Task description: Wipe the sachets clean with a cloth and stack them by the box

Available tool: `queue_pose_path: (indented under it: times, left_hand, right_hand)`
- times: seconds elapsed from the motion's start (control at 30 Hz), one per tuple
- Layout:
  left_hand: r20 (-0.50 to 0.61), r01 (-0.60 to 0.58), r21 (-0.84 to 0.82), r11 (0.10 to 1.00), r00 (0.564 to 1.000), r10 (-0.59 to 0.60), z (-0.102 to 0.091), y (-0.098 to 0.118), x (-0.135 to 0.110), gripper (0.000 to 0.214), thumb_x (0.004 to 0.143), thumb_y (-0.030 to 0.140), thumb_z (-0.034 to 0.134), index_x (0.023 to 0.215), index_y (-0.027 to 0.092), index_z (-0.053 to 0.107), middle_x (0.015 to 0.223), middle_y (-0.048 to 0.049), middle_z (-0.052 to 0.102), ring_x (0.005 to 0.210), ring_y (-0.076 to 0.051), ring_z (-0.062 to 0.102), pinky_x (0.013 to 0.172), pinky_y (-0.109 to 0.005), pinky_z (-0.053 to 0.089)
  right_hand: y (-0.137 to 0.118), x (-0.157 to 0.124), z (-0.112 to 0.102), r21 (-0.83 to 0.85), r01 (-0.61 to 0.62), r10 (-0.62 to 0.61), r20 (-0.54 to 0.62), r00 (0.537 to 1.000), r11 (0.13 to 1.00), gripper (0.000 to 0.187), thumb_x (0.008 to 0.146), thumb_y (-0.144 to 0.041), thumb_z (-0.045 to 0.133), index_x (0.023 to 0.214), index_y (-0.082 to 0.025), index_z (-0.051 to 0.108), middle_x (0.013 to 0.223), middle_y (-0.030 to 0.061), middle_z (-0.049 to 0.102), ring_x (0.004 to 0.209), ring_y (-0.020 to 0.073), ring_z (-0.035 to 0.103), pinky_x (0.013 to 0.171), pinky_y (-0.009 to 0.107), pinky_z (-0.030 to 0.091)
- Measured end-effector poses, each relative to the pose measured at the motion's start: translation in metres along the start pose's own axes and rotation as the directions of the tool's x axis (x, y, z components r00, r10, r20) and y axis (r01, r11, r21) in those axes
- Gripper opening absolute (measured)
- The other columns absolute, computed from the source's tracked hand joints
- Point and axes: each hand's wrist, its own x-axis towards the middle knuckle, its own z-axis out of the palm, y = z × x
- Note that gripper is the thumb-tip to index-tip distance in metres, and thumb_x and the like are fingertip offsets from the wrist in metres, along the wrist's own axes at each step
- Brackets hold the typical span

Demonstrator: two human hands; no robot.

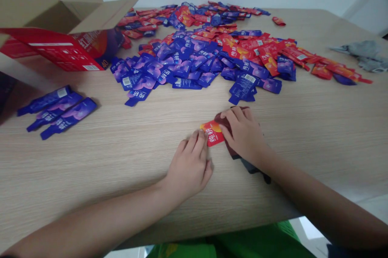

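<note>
A red and orange sachet (214,133) lies on the table between my hands, with white lettering on it. My left hand (191,164) presses its fingertips on the sachet's left end, fingers close together. Wrapped over a dark brown item (231,149) is my right hand (244,133), which covers most of it. That item touches or overlaps the sachet's right end, and a dark grey part (253,166) sticks out below the palm. I cannot make out what kind of thing it is.
A heap of blue and purple sachets (184,58) and red sachets (260,50) spreads across the back. Several blue sachets (57,108) lie side by side at left. A cardboard box (91,48) with raised flaps stands back left. Grey crumpled cloth (368,54) lies far right.
</note>
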Motion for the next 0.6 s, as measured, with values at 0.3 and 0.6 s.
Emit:
queue_pose_path:
  times: [0.3,0.6]
  left_hand:
    - [0.001,0.010,-0.020,1.000,1.000,-0.010,0.003,-0.002,-0.003,0.059,0.090,0.031,0.043,0.137,-0.005,0.047,0.145,-0.0252,0.045,0.131,-0.037,0.043,0.101,-0.047,0.041]
    - [-0.232,-0.047,0.170,0.984,0.969,0.086,0.013,-0.010,-0.005,0.053,0.081,0.026,0.050,0.128,0.002,0.057,0.136,-0.0182,0.057,0.122,-0.031,0.053,0.096,-0.040,0.043]
  right_hand:
    - [0.034,0.005,-0.003,0.166,-0.040,0.043,-0.018,0.999,0.985,0.008,0.088,-0.023,0.052,0.095,-0.020,0.055,0.101,0.0099,0.062,0.096,0.0274,0.051,0.087,0.043,0.041]
    - [0.138,0.054,-0.030,0.088,-0.122,0.141,-0.265,0.954,0.989,0.019,0.084,-0.028,0.056,0.101,-0.021,0.057,0.101,0.0102,0.064,0.098,0.0293,0.056,0.088,0.045,0.043]
